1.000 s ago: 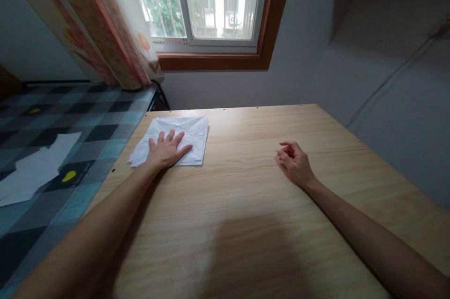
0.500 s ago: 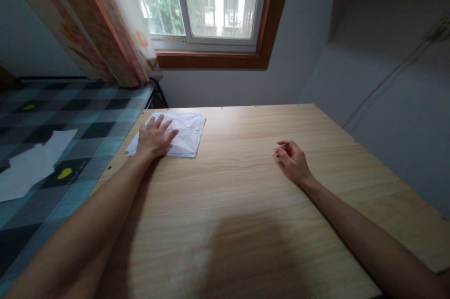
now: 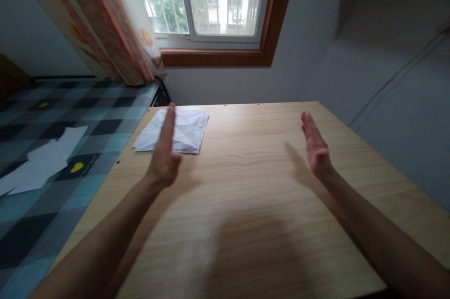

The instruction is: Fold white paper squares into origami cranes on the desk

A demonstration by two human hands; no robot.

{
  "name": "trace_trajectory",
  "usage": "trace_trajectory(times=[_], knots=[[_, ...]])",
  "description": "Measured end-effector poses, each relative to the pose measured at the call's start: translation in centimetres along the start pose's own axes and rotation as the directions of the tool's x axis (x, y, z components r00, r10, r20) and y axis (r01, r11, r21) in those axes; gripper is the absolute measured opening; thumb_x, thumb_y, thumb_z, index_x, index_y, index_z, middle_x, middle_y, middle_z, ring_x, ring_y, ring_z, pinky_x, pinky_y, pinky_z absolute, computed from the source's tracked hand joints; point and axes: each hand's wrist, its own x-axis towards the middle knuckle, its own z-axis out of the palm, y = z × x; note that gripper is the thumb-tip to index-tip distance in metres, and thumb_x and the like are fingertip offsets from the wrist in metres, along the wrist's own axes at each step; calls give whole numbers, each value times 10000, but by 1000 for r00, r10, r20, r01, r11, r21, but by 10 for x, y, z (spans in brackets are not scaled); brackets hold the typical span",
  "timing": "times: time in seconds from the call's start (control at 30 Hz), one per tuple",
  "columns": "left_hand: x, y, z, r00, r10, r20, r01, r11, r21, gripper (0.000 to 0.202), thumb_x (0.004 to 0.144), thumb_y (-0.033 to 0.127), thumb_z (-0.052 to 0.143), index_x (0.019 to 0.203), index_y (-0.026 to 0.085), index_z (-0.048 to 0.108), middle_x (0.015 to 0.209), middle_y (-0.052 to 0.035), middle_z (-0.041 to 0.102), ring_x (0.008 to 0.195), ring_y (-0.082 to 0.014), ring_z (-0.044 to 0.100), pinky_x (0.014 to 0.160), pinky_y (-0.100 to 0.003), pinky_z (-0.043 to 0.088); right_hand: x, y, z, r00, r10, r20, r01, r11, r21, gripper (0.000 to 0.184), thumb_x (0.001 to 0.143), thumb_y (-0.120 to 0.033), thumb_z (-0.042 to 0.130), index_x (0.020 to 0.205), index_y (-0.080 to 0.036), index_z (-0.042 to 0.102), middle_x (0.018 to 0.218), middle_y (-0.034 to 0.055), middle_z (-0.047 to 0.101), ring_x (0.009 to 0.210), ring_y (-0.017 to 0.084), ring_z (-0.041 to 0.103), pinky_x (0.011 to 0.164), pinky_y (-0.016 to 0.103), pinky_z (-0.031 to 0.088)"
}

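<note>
A stack of creased white paper (image 3: 188,132) lies near the far left corner of the wooden table (image 3: 242,163). In front of it, raised off the tabletop, is my left hand (image 3: 166,153), turned on edge with its fingers stretched out and nothing in it. The hand hides part of the paper. Over the right side of the table, my right hand (image 3: 315,145) is also raised and upright, fingers extended and holding nothing. The two palms face each other, far apart, and shadows fall on the wood beneath them.
Left of the table stands a bed with a checked cover (image 3: 28,238), on which torn white sheets (image 3: 45,165) lie. A curtain (image 3: 116,22) hangs beside the barred window (image 3: 225,3) behind. A cable (image 3: 397,76) runs down the right wall.
My left hand has lifted off the paper stack and turned on edge. My right hand has risen from the table, shifted right, and gone from loosely curled to straight. The view has shifted slightly.
</note>
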Motion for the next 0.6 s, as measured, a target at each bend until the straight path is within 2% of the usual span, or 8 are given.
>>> trace_trajectory(times=[0.03, 0.07, 0.1, 0.17, 0.23, 0.33, 0.6], knots=[[-10, 5, 6, 969, 191, 160, -198, 980, 32, 1064, 766, 901, 90, 1588, 231, 12, 1672, -90, 64, 1531, -340, 67, 1233, -496, 97, -4, -7, 3, 983, -94, 156, 103, 993, -51, 1050, 795, -869, 40, 1593, -187, 40, 1660, 131, 125, 1521, 338, 155, 1192, 531, 241], [-19, 7, 13, 890, 298, 346, -336, 940, 54, 1100, 760, 911, 214, 1588, 216, 12, 1666, -119, 62, 1527, -359, 62, 1231, -515, 48, -9, -12, 8, 929, -201, 312, 233, 970, -68, 1117, 766, -909, 158, 1593, -167, 33, 1655, 151, 134, 1519, 358, 145, 1207, 542, 199], [-28, 8, 21, 806, 322, 497, -407, 911, 71, 1120, 762, 901, 288, 1587, 195, 13, 1660, -144, 65, 1525, -366, 68, 1226, -526, 24, -14, -16, 15, 854, -268, 445, 332, 940, -72, 1156, 745, -921, 251, 1592, -160, 47, 1647, 164, 162, 1515, 368, 153, 1216, 545, 168], [-40, 5, 33, 676, 275, 684, -451, 888, 88, 1113, 791, 866, 336, 1584, 149, 24, 1647, -180, 71, 1526, -355, 65, 1223, -511, 25, -23, -21, 30, 705, -264, 659, 411, 909, -76, 1177, 742, -902, 358, 1587, -134, 71, 1628, 193, 204, 1509, 366, 182, 1219, 540, 158], [-47, 0, 42, 600, 222, 769, -442, 893, 87, 1081, 818, 836, 345, 1583, 138, 35, 1641, -182, 105, 1529, -329, 85, 1224, -493, 38, -29, -23, 41, 616, -197, 763, 402, 911, -89, 1191, 734, -885, 427, 1583, -122, 87, 1618, 202, 224, 1500, 357, 220, 1219, 530, 168], [-47, -2, 45, 555, 201, 807, -421, 905, 65, 1067, 825, 823, 360, 1584, 145, 40, 1639, -169, 118, 1531, -307, 95, 1226, -474, 40, -29, -23, 46, 576, -135, 807, 371, 922, -111, 1182, 736, -865, 470, 1581, -124, 103, 1619, 195, 222, 1498, 349, 234, 1225, 522, 155], [-45, 3, 42, 563, 194, 803, -414, 908, 71, 1057, 824, 818, 375, 1586, 160, 55, 1636, -167, 139, 1529, -304, 116, 1227, -473, 37, -27, -23, 44, 570, -142, 809, 370, 924, -99, 1172, 745, -846, 491, 1580, -121, 103, 1622, 195, 207, 1505, 345, 210, 1229, 522, 146]])
